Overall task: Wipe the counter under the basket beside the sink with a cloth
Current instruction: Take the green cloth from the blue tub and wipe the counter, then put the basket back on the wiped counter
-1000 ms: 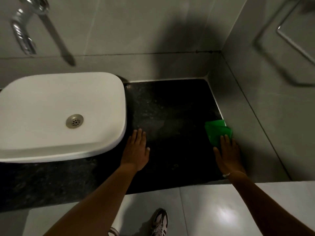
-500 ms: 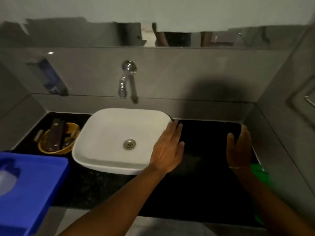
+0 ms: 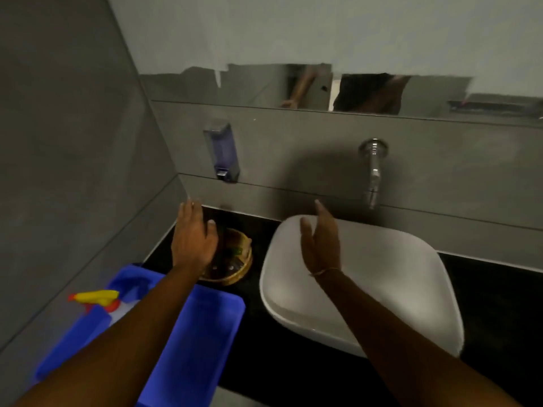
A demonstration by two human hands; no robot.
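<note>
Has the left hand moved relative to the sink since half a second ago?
Yes. The left hand went from the sink's right rim across to its left, now over the basket.

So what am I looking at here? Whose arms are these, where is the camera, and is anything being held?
No machine here: these are a person's two bare arms, filmed by a camera worn on their head, looking down at a bathroom counter. The left hand reaches over a round yellow basket that sits between the white sink and a blue tub. The right hand hovers open above the sink. Neither hand holds anything, and no cloth shows in this picture. A spray bottle with a yellow trigger lies in the tub. On the wall are a soap dispenser and a tap; the mirror above catches part of the person.
</note>
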